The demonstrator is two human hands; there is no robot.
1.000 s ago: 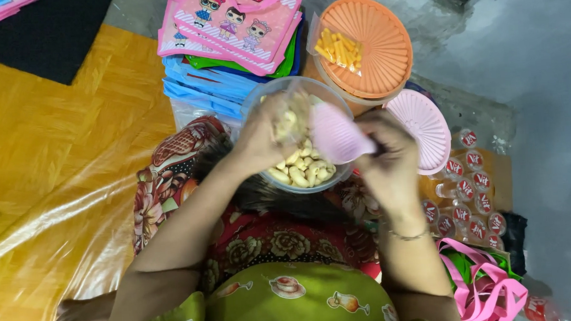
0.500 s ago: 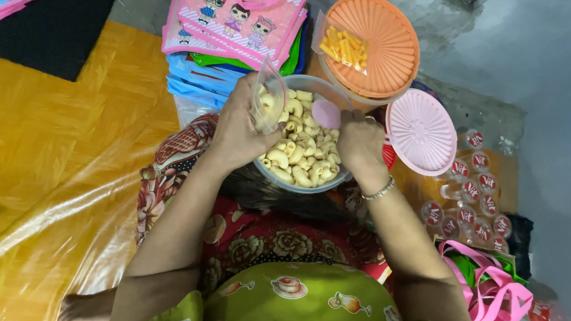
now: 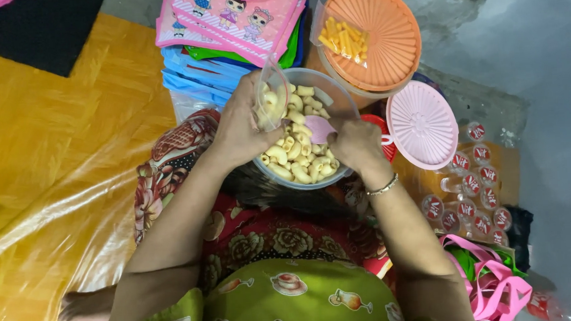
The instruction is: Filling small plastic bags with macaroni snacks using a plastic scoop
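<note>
left hand: your left hand point(image 3: 241, 127) pinches a small clear bag point(image 3: 273, 102) by its mouth, closed on it, held just over the bowl's left rim.
right hand: your right hand point(image 3: 356, 144) grips a pink scoop point(image 3: 319, 127), closed round it, low over the snacks at the bowl's right side.
bowl: clear round bowl point(image 3: 324, 87) on your lap, centre frame, about half full of pale tube snacks point(image 3: 298, 160).
risk, spill: bag mouth is narrow and floppy; if the scoop tips off-line, pieces likely drop on your lap or the yellow sheet point(image 3: 57, 159).
risk, bag: a loose pinch may let the bag fold shut or slip into the bowl.
risk, bowl: it sits on your legs, not a flat floor; a push from the scoop could tilt it.
count, hands: two.
count, bowls: one.
count, scoops: one.
count, round lids: two, orange lid point(image 3: 383, 35) upper right, pink lid point(image 3: 421, 124) right of the bowl.
count, filled packets: one on the orange lid, packet point(image 3: 343, 41) of yellow sticks.
count, snacks: too many to count.
</note>
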